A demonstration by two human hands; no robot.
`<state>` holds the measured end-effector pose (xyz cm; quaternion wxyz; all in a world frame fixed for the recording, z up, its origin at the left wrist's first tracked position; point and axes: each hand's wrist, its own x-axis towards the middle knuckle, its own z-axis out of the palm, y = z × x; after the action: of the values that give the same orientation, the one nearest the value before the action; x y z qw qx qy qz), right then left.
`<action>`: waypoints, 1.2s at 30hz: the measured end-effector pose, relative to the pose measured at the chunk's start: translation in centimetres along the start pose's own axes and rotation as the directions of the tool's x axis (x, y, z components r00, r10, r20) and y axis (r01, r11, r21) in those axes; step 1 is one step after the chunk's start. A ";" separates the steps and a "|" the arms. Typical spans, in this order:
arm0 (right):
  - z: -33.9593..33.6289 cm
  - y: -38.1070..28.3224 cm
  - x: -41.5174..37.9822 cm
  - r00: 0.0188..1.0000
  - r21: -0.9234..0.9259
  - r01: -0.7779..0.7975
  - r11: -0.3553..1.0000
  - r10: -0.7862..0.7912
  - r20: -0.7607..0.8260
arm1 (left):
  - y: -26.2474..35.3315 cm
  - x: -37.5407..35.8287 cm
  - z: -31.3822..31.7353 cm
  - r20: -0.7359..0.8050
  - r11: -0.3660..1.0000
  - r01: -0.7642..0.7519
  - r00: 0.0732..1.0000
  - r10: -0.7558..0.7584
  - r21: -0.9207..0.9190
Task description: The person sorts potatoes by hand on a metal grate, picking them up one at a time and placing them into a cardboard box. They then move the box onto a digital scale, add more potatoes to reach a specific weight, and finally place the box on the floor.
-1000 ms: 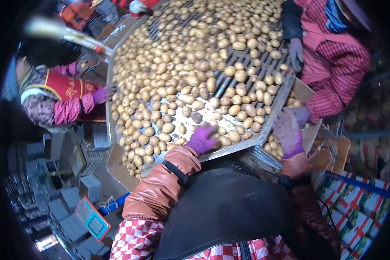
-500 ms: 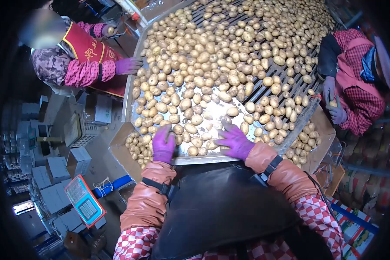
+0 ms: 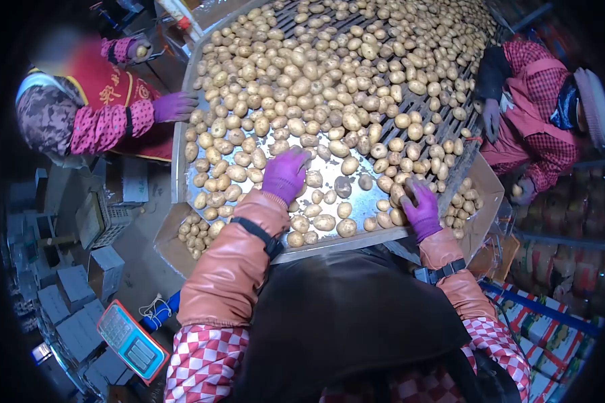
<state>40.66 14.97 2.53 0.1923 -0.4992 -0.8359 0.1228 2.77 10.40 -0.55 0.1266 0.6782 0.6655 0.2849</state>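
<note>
Many potatoes (image 3: 299, 87) cover a metal sorting table (image 3: 356, 180) in front of me. My left hand (image 3: 286, 176), in a purple glove, reaches over the middle of the metal plate, its fingers stretched forward among potatoes. A dark, discoloured potato (image 3: 343, 186) lies to its right. Near the table's right front corner is my right hand (image 3: 422, 209), also gloved in purple. Its thumb and fingers are apart, beside a potato (image 3: 397, 216) at the edge. I see no potato lifted in either hand.
Slatted bars (image 3: 444, 127) show under the potatoes at right. Cardboard bins with potatoes flank the front, one left (image 3: 166, 240), one right (image 3: 485, 221). Co-workers stand left (image 3: 124, 111) and right (image 3: 541, 101), each with a potato in one hand. A scale (image 3: 133, 341) stands at lower left.
My left hand has moved forward and right over the plate; my right hand has shifted right toward the corner. The right co-worker's hands have separated. The whole view has shifted slightly.
</note>
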 end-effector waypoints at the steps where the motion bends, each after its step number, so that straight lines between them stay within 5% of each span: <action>1: -0.1 -0.6 0.0 1.000 0.072 0.009 0.997 -0.008 -0.013 | 0.2 1.2 0.3 0.042 0.998 0.013 0.999 -0.015 0.057; 4: -0.6 -2.0 0.1 1.000 0.179 0.007 0.984 -0.006 -0.003 | -2.7 2.9 3.8 0.174 0.999 -0.036 0.984 0.037 -0.004; 5: -0.9 -2.1 0.0 1.000 0.182 -0.012 0.983 0.012 0.001 | -1.8 3.6 2.5 0.209 0.915 0.141 0.976 -0.064 -0.377; 8: -1.9 -0.4 -0.8 0.998 0.327 -0.035 0.944 0.048 -0.033 | 1.6 2.1 0.0 0.410 0.659 0.493 0.864 -0.292 -0.568; 9: -2.0 0.3 -1.3 0.996 0.328 -0.062 0.943 0.082 -0.047 | 3.0 1.1 -0.3 0.252 0.907 0.140 0.967 -0.039 -0.396; 13: -2.6 2.4 -2.4 0.989 0.310 -0.088 0.947 0.121 -0.087 | 8.4 -1.5 1.5 0.685 1.000 0.027 0.729 -0.009 -0.015; 16: -2.4 3.6 -2.9 0.995 0.222 -0.059 0.973 0.076 -0.070 | 11.2 -2.5 2.9 0.587 0.955 -0.087 0.803 -0.100 0.283; 32: -0.8 3.2 -1.2 0.989 0.380 -0.117 0.918 0.074 0.126 | 15.9 -0.9 9.4 0.497 0.861 0.218 0.740 -0.453 0.459; 36: 0.6 -1.6 -0.4 0.957 0.002 0.003 1.000 -0.004 0.291 | 14.7 -1.7 10.0 0.464 0.878 0.246 0.773 -0.433 0.409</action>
<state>39.37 13.87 2.56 0.0678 -0.4741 -0.8558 0.1953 20.57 9.62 -0.90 0.2459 0.6081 0.7523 -0.0607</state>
